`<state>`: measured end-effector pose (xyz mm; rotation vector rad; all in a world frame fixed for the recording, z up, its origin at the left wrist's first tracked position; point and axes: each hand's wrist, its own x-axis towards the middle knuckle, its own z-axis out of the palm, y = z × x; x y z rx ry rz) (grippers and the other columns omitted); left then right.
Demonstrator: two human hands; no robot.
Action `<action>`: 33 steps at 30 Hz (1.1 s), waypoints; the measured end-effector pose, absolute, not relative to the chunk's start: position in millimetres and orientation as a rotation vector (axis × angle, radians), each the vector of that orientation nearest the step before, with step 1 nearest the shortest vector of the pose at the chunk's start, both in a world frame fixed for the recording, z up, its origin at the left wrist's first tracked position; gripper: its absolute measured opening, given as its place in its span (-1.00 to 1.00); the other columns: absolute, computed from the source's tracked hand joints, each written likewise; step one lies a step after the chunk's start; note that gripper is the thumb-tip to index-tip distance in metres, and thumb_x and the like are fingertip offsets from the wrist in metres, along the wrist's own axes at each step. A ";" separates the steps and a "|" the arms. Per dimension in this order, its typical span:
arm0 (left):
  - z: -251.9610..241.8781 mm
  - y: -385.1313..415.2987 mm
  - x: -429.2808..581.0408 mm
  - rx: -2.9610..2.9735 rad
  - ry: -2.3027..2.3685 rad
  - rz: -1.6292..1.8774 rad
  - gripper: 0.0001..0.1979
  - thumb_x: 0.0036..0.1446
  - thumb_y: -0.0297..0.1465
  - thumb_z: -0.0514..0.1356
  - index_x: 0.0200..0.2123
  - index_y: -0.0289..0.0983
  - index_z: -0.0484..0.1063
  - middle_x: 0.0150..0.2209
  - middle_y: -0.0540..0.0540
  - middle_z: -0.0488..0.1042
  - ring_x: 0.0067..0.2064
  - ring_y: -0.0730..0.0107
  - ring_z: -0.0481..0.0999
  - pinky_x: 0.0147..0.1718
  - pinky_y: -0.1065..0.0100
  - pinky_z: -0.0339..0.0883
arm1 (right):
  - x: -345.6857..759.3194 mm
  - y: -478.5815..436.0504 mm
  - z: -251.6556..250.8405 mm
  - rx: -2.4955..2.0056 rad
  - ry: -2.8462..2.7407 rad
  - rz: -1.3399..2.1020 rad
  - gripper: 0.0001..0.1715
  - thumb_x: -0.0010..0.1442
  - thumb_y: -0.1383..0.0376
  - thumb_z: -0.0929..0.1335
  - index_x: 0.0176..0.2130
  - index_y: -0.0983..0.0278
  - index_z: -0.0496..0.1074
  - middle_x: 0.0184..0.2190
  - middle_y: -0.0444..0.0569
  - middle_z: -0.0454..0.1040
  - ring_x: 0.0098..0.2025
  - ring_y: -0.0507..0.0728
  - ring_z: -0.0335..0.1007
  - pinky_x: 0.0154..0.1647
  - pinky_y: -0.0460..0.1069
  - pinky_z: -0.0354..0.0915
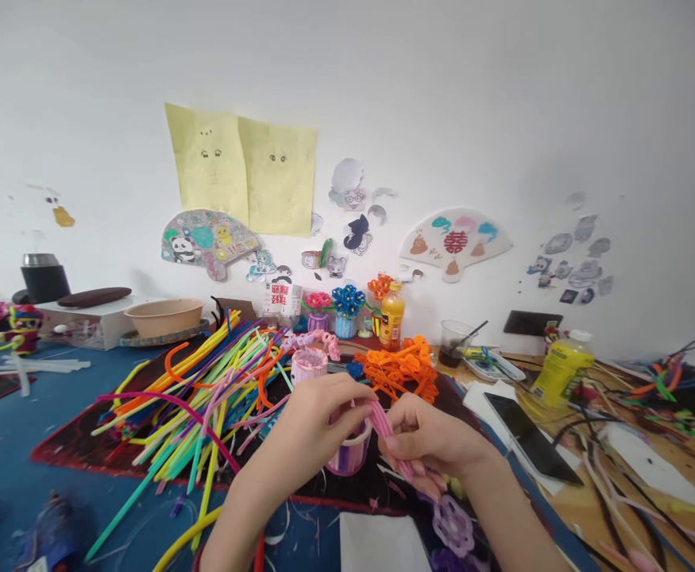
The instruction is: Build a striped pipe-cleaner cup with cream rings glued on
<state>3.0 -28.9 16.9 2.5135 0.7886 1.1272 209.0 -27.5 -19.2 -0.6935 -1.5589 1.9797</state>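
Note:
Between my two hands is a small bundle of pink pipe cleaners (381,419), slanting down to the right. My left hand (336,403) pinches its upper end, fingers closed. Lower down, my right hand (417,438) has its fingers wrapped round the same bundle. Just behind and below my left hand stands a pink and purple striped pot (347,459), partly hidden by the hand. A second pink pot (308,365) with pink curled pieces stands farther back. Below my right wrist lie purple pipe-cleaner flowers (453,526).
Loose coloured pipe cleaners (204,421) heap up at left on a dark mat (79,445). Orange pipe-cleaner flowers (403,369) lie behind my hands. A phone (531,437) and a yellow bottle (563,369) are at right. A glue gun (52,532), blurred, is at lower left.

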 end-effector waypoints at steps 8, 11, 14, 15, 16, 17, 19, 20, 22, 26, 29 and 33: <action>8.1 -27.5 8.4 2.871 0.851 1.155 -0.78 0.32 -0.48 0.03 -0.25 -0.31 0.48 -0.37 -0.08 0.51 -0.36 0.35 0.48 -0.38 0.37 0.31 | 211.0 -24.8 -22.9 -0.715 -1.521 1.945 -0.49 -0.04 0.03 0.55 -0.57 0.40 0.42 -0.82 -0.21 0.33 -0.87 -0.09 0.15 -0.92 -0.23 -0.05; 8.6 -26.2 8.4 2.785 0.851 1.181 -0.79 0.32 -0.47 0.04 -0.22 -0.30 0.48 -0.34 -0.07 0.52 -0.32 0.36 0.49 -0.34 0.38 0.31 | 210.4 -25.5 -21.6 -0.740 -1.517 1.915 -0.50 -0.02 0.04 0.54 -0.55 0.41 0.43 -0.80 -0.20 0.35 -0.87 -0.09 0.14 -0.91 -0.23 -0.06; 11.2 -25.1 8.4 2.556 0.939 1.188 -0.81 0.31 -0.44 0.07 -0.25 -0.27 0.48 -0.35 -0.02 0.54 -0.33 0.41 0.49 -0.33 0.42 0.27 | 209.6 -26.7 -20.2 -0.770 -1.542 1.870 -0.52 0.01 0.05 0.53 -0.54 0.41 0.44 -0.81 -0.23 0.31 -0.87 -0.10 0.12 -0.91 -0.23 -0.06; 11.5 -24.6 8.9 2.501 1.007 1.159 -0.78 0.32 -0.41 0.05 -0.33 -0.27 0.47 -0.42 0.01 0.50 -0.39 0.44 0.45 -0.38 0.42 0.23 | 209.4 -27.0 -20.0 -0.785 -1.557 1.849 -0.53 0.03 0.06 0.52 -0.54 0.41 0.44 -0.81 -0.23 0.32 -0.86 -0.10 0.12 -0.90 -0.23 -0.06; 11.2 -24.3 9.5 2.465 1.075 1.119 -0.71 0.33 -0.36 0.03 -0.41 -0.27 0.43 -0.50 0.04 0.44 -0.46 0.46 0.38 -0.45 0.42 0.16 | 209.2 -27.2 -20.0 -0.799 -1.576 1.830 -0.53 0.04 0.07 0.51 -0.55 0.41 0.44 -0.80 -0.21 0.33 -0.86 -0.10 0.13 -0.90 -0.23 -0.06; 10.2 -23.9 10.4 2.440 1.134 1.072 -0.65 0.35 -0.32 0.01 -0.48 -0.27 0.37 -0.57 0.07 0.35 -0.52 0.47 0.30 -0.50 0.41 0.08 | 209.0 -27.3 -20.4 -0.811 -1.597 1.813 -0.54 0.06 0.08 0.51 -0.55 0.41 0.44 -0.79 -0.19 0.35 -0.85 -0.10 0.13 -0.89 -0.23 -0.06; 7.0 -23.5 12.6 2.412 1.193 0.982 -0.59 0.35 -0.24 -0.03 -0.54 -0.26 0.27 -0.62 0.10 0.22 -0.57 0.49 0.17 -0.54 0.39 -0.03 | 208.6 -26.8 -21.7 -0.821 -1.639 1.797 -0.55 0.09 0.09 0.49 -0.53 0.41 0.45 -0.79 -0.18 0.37 -0.85 -0.10 0.14 -0.88 -0.23 -0.04; 5.1 -23.5 13.6 2.402 1.201 0.949 -0.59 0.35 -0.22 -0.03 -0.54 -0.25 0.25 -0.62 0.10 0.20 -0.58 0.49 0.15 -0.54 0.39 -0.06 | 208.4 -26.5 -22.5 -0.816 -1.659 1.799 -0.56 0.11 0.09 0.48 -0.52 0.41 0.45 -0.79 -0.18 0.36 -0.84 -0.10 0.15 -0.87 -0.23 -0.02; 2.0 -23.8 15.3 2.405 1.208 0.898 -0.60 0.35 -0.22 -0.04 -0.54 -0.24 0.22 -0.61 0.09 0.19 -0.58 0.48 0.12 -0.54 0.38 -0.09 | 207.9 -25.8 -23.9 -0.798 -1.693 1.809 -0.57 0.12 0.08 0.47 -0.49 0.41 0.46 -0.81 -0.22 0.33 -0.84 -0.09 0.15 -0.86 -0.23 0.00; 1.8 -26.0 17.2 2.480 1.212 0.825 -0.60 0.36 -0.27 -0.07 -0.55 -0.23 0.18 -0.62 0.09 0.15 -0.59 0.47 0.09 -0.53 0.35 -0.15 | 206.9 -26.7 -23.2 -0.791 -1.712 1.805 -0.55 0.13 0.06 0.46 -0.48 0.41 0.46 -0.79 -0.20 0.36 -0.83 -0.09 0.17 -0.84 -0.23 0.02; 5.1 -28.8 18.9 2.514 1.200 0.795 -0.61 0.35 -0.28 -0.07 -0.55 -0.23 0.17 -0.61 0.08 0.14 -0.58 0.47 0.09 -0.52 0.33 -0.17 | 206.5 -28.8 -20.4 -0.785 -1.719 1.803 -0.54 0.13 0.05 0.47 -0.48 0.41 0.46 -0.78 -0.17 0.39 -0.82 -0.09 0.20 -0.83 -0.23 0.04; 7.2 -31.8 22.0 2.511 1.199 0.799 -0.61 0.35 -0.26 -0.07 -0.55 -0.23 0.16 -0.62 0.08 0.15 -0.58 0.46 0.11 -0.51 0.31 -0.19 | 206.2 -29.9 -18.3 -0.765 -1.730 1.820 -0.55 0.11 0.06 0.48 -0.48 0.40 0.45 -0.77 -0.17 0.40 -0.82 -0.09 0.20 -0.82 -0.22 0.07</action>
